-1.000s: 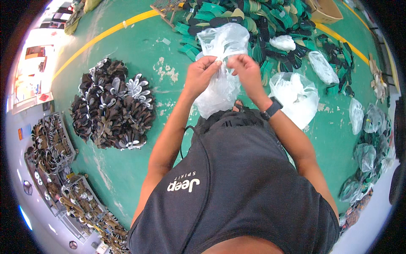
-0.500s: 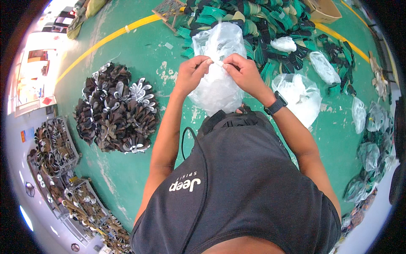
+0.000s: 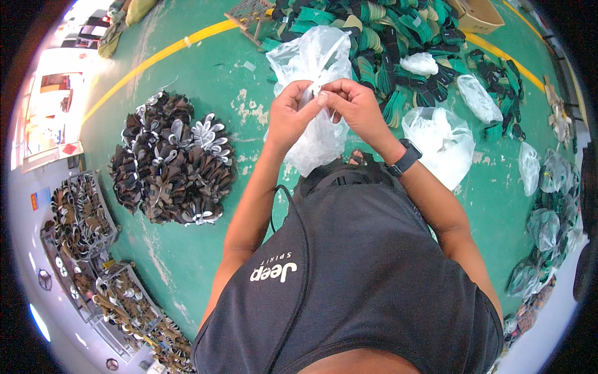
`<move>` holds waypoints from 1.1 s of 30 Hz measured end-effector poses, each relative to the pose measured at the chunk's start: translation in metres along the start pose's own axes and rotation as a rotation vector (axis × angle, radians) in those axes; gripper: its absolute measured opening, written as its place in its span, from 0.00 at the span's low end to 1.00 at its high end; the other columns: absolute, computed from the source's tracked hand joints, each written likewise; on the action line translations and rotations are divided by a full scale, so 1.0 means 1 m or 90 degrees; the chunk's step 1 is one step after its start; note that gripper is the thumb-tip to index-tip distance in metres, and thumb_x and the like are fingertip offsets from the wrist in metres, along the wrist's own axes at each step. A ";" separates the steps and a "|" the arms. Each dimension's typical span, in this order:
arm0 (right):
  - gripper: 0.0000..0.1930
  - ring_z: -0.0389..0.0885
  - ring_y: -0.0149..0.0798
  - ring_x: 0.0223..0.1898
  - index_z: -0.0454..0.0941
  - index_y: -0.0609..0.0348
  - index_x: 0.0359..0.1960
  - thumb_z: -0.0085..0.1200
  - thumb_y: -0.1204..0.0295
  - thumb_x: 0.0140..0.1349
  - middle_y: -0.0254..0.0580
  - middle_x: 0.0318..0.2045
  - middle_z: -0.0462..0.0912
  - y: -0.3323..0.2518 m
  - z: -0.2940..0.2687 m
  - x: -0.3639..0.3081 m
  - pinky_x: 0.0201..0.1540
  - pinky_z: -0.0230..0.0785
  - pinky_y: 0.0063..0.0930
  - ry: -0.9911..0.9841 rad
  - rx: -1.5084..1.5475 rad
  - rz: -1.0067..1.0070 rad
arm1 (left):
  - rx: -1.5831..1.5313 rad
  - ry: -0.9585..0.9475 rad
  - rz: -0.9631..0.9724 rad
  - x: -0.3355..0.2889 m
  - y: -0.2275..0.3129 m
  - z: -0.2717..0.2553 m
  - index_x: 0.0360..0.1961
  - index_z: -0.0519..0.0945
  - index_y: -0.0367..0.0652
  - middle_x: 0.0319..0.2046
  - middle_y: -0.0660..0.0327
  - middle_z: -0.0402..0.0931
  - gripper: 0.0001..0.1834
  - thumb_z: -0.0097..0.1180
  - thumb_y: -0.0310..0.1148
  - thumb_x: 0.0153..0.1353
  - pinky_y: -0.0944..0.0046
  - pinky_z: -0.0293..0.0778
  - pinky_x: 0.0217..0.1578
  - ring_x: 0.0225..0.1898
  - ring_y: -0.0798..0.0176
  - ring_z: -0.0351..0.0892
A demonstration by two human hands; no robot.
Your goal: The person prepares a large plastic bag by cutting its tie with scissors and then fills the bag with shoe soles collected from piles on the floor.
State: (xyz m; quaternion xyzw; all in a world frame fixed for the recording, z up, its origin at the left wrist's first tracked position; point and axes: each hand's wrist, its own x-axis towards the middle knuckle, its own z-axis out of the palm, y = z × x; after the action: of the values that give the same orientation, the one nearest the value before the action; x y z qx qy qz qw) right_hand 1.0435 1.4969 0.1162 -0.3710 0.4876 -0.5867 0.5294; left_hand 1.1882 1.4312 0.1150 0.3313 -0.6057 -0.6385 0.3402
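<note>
You wear one dark shirt, lower centre of the frame, and one dark watch on the right wrist. Your two hands meet at upper centre. The left hand and the right hand are both pinched narrow, thumbs and fingertips closed on the gathered neck of one clear plastic bag. That bag stands upper centre, its loose mouth spread above your fingers, its body hanging below them.

Just right of your right hand sits one bag with white contents. At centre left lies one heap of dark brown and pale pieces, too many to count. Farther up, one large pile of green and black pieces, likewise uncountable, fills the upper centre. One small crumpled bag rests on it; one longer bag lies to its right. One cardboard box stands upper right.
</note>
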 end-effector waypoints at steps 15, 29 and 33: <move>0.24 0.69 0.49 0.52 0.70 0.59 0.46 0.54 0.78 0.42 0.46 0.44 0.73 -0.012 -0.022 0.022 0.52 0.58 0.44 -0.147 -0.651 -0.495 | 0.306 -0.107 -0.064 0.014 0.000 -0.018 0.35 0.79 0.36 0.25 0.69 0.74 0.11 0.57 0.34 0.56 0.73 0.65 0.29 0.27 0.77 0.67; 0.11 0.75 0.52 0.34 0.74 0.60 0.34 0.54 0.68 0.50 0.48 0.27 0.76 0.043 -0.008 0.109 0.36 0.67 0.41 -0.352 -0.453 -0.248 | 0.204 -0.104 -0.085 0.034 -0.042 -0.092 0.38 0.71 0.42 0.28 0.68 0.72 0.12 0.60 0.27 0.54 0.74 0.66 0.30 0.28 0.76 0.67; 0.12 0.75 0.50 0.34 0.74 0.60 0.34 0.52 0.67 0.50 0.48 0.29 0.78 0.061 0.032 0.164 0.36 0.67 0.40 -0.375 -0.412 -0.143 | -0.101 -0.107 -0.165 0.062 -0.066 -0.152 0.38 0.71 0.39 0.30 0.65 0.73 0.10 0.57 0.28 0.58 0.73 0.68 0.33 0.30 0.73 0.71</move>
State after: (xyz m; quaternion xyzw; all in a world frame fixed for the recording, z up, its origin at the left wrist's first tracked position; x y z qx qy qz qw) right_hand 1.0631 1.3321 0.0525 -0.7194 0.4313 -0.3269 0.4353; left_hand 1.2792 1.2987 0.0415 0.3240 -0.5320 -0.7482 0.2284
